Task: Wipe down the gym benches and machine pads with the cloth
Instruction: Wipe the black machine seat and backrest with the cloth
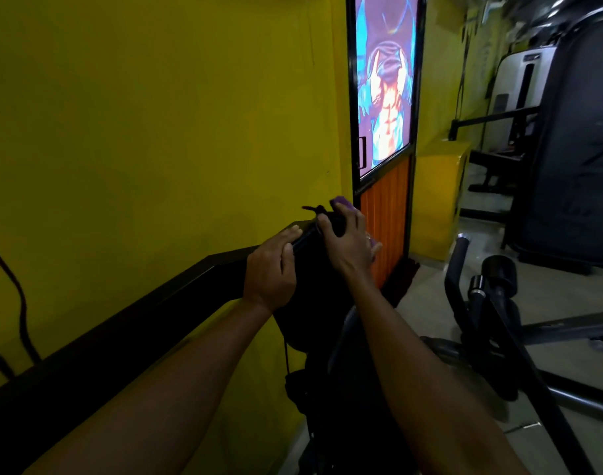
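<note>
**Wiping the top of the dark machine pad by the yellow wall**

Head view: both arms reach from the bottom of the frame up to its centre, where they meet on a black pad (314, 289) that stands against the yellow wall (139, 132). My left hand (271, 269) has its fingers curled over the pad's upper edge and grasps it. My right hand (348, 238) lies just beside it, fingers spread and fairly straight, pressing the purple cloth (341, 201) onto the pad's top. Only scraps of the cloth show, one past the fingertips and one under the heel of the palm, so most of it is hidden beneath the hand. A thin black cord (314, 209) sticks up just above the thumbs.

As I judge it, the step is the wipe across the pad's top. To do it well I want the left hand to brace the pad so it cannot swing, and the right palm flat so the whole cloth bears on the surface. Long overlapping strokes toward the lower centre of the frame should cover the dark face below, which is too shadowed to check for streaks. The cord could snag the cloth, so I would steer round it. The orange-panelled door (385, 214) sits close on the right, so short strokes suit that side
</note>
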A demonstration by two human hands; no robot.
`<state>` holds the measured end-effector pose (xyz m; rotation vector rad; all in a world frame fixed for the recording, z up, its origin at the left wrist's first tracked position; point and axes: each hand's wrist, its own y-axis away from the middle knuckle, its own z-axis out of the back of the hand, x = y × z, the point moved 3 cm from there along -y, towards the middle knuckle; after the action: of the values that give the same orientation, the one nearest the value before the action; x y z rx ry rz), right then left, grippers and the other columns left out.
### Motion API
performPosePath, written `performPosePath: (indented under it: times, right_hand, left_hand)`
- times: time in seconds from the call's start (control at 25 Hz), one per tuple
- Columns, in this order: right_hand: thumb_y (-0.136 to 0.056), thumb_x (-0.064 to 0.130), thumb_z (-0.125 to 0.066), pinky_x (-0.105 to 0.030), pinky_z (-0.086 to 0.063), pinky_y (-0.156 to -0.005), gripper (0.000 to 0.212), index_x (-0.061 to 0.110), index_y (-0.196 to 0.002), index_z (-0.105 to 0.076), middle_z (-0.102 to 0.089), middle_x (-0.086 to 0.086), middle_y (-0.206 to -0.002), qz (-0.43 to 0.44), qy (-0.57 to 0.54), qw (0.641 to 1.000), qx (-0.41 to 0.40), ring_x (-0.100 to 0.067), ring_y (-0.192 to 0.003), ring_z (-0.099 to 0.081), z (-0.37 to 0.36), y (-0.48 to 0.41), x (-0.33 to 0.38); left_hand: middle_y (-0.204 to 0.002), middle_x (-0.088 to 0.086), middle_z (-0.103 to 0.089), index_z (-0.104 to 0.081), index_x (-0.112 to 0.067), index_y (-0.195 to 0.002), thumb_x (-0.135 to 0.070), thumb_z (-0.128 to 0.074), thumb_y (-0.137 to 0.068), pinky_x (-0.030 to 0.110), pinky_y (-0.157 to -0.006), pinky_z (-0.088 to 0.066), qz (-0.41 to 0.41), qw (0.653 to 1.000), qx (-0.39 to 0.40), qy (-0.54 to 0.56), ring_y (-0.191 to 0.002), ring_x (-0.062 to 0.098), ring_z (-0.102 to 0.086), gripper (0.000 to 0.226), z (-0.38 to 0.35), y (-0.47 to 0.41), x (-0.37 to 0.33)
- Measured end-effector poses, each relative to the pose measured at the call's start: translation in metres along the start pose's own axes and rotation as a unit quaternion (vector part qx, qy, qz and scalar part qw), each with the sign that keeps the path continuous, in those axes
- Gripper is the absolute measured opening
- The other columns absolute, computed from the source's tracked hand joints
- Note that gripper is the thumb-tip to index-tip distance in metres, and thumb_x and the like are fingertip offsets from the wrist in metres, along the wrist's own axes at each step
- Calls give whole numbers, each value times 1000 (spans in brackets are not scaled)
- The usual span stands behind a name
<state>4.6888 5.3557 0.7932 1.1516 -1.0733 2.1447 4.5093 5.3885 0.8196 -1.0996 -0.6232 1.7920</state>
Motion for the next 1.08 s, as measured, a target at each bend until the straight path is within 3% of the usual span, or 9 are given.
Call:
performPosePath:
  times: [0.12, 0.28, 0.36, 0.44, 0.52, 0.6, 0.76, 0.92, 1.08]
  right_hand:
    - [-90, 78, -41, -58, -30, -113, 61, 49, -143, -40, -40, 10, -151, 28, -31, 999, -15, -24, -133, -49, 4, 0, -13]
    - [-92, 72, -46, -50, -46, -101, 52, 50, -138, -43, -49, 5, -143, -84, -85, 993, 4, -26, -127, -54, 7, 35, -72]
    - [-86, 76, -42, -53, -42, -106, 59, 48, -138, -44, -48, 3, -146, -120, -102, 988, -3, -30, -130, -53, 5, 31, -70]
    - [-86, 76, -36, -57, -24, -119, 66, 47, -145, -39, -35, 3, -159, -123, -72, 989, -36, -32, -142, -40, -5, 37, -51]
    - [-92, 71, -32, -55, -2, -124, 64, 46, -151, -35, -21, 4, -167, -62, -37, 996, -60, -26, -152, -22, -20, 66, -22]
    - [-98, 65, -31, -48, 7, -124, 58, 45, -152, -37, -19, 7, -168, 34, -44, 997, -52, -14, -155, -14, -27, 108, -1]
    - [-99, 56, -38, -42, -5, -125, 53, 46, -152, -35, -14, 12, -168, 116, -57, 992, -5, -7, -155, -4, -20, 121, -39]
    - [-90, 63, -35, -59, -23, -120, 58, 47, -145, -37, -22, 5, -165, -40, -99, 994, -19, -22, -153, -19, -4, 55, -67]
    - [-96, 55, -37, -63, -11, -122, 54, 43, -148, -37, -21, 4, -167, -11, -88, 996, -13, -23, -154, -17, -9, 59, -9]
  left_hand:
    - [-131, 10, -66, -67, -5, -127, -25, -35, -102, 41, -101, -51, -14, 1000, -6, -1, -124, 23, -61, 45, 0, -1, 2]
    - [-129, 10, -67, -68, -4, -125, -29, -32, -101, 46, -108, -46, -29, 1000, -10, -4, -123, 19, -59, 50, -2, 1, 0]
    - [-128, 10, -68, -69, -4, -123, -28, -32, -101, 47, -109, -44, -29, 999, -9, -8, -122, 19, -59, 49, -1, -1, -1]
    - [-128, 10, -68, -69, -4, -123, -28, -32, -100, 43, -108, -46, -27, 999, -6, -17, -121, 19, -60, 50, -1, -1, -2]
    - [-128, 10, -68, -69, -5, -123, -29, -32, -100, 34, -105, -47, -26, 999, -2, -31, -121, 19, -61, 50, -1, -2, -3]
    - [-129, 9, -67, -69, -6, -124, -29, -32, -100, 28, -102, -46, -21, 999, 2, -34, -122, 18, -61, 50, 0, -3, -2]
    - [-129, 7, -68, -69, -6, -123, -28, -33, -100, 33, -101, -50, -21, 1000, 1, -18, -121, 16, -62, 49, 0, -3, 0]
    - [-129, 6, -68, -70, -7, -123, -30, -33, -99, 30, -100, -49, -11, 1000, -3, -7, -120, 15, -62, 49, 0, -3, -1]
    - [-128, 8, -68, -70, -6, -123, -28, -33, -99, 29, -98, -50, -22, 1000, -5, -15, -119, 18, -63, 49, 0, -3, 0]
